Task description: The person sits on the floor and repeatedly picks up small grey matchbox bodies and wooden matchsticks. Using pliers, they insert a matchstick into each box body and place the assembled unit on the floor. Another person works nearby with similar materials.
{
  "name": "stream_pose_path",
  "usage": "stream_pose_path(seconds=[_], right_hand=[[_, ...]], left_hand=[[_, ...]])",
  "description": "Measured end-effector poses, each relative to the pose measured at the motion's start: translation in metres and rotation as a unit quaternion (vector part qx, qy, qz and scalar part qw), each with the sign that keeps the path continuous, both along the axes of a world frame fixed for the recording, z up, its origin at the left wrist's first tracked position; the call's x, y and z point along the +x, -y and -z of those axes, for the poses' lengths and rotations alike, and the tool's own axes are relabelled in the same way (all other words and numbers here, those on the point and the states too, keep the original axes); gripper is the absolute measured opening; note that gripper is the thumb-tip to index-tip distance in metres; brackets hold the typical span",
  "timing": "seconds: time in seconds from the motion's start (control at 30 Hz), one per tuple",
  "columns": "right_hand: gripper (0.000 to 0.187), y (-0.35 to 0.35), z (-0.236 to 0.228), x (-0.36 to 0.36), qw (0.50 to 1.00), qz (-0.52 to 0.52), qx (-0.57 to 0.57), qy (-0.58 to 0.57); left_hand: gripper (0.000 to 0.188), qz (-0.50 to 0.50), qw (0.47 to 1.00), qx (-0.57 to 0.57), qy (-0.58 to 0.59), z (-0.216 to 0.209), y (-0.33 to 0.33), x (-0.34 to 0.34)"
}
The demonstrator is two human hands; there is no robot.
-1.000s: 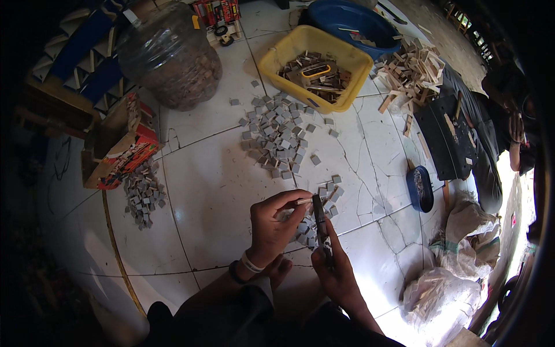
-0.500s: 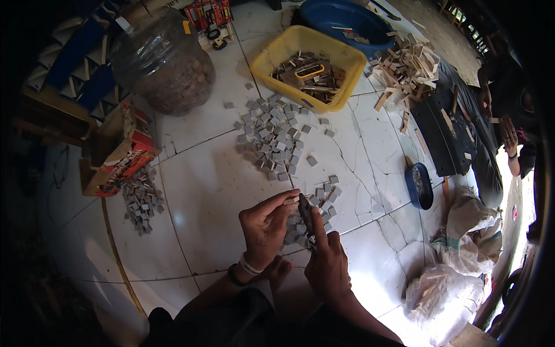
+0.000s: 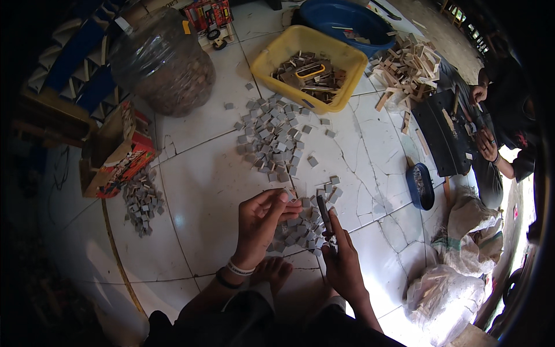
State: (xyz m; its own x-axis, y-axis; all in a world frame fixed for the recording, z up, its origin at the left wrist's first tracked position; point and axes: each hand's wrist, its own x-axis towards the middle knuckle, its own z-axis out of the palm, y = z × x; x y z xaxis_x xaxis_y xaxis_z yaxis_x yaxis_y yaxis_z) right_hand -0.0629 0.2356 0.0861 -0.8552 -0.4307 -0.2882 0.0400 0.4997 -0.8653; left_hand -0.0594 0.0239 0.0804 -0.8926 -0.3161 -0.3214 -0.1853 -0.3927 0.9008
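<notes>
Just below and right of the frame's centre, a slim dark tool (image 3: 324, 211) stands nearly upright, its tip toward the top of the frame. The right hand (image 3: 345, 269) grasps its lower part, with a finger laid along it. To the left of it, the left hand (image 3: 257, 228) is raised with thumb and fingertips drawn close together; whether they pinch a small piece, I cannot tell. A white wristband (image 3: 239, 269) and a dark one circle that wrist.

Under and between the hands lies a scatter of small grey blocks (image 3: 298, 231) on the white tiled floor (image 3: 202, 185). A bare foot (image 3: 270, 272) shows at lower centre. Above the hands, around upper centre, spreads a larger heap of grey blocks (image 3: 274, 136), and a yellow tub (image 3: 260, 69) of wooden scraps stands just beyond it. A blue basin (image 3: 312, 23) sits behind the tub at the top, with a pile of pale wood strips (image 3: 413, 63) at upper right.

At left, a red and brown cardboard box (image 3: 130, 162) lies beside another pile of grey blocks (image 3: 143, 205); a big clear plastic container (image 3: 167, 69) fills the upper left. Along the right edge are a small blue tub (image 3: 425, 202), a co-worker's hand (image 3: 485, 144), and, lower right, a stuffed clear bag (image 3: 445, 303).
</notes>
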Motion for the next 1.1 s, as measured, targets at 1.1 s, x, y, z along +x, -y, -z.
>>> stream_pose_path(seconds=[1.1], right_hand=[[0.078, 0.003, 0.003, 0.017, 0.998, -0.005, -0.057, -0.013]], left_hand=[[0.03, 0.062, 0.998, -0.005, 0.024, -0.012, -0.001, 0.003]])
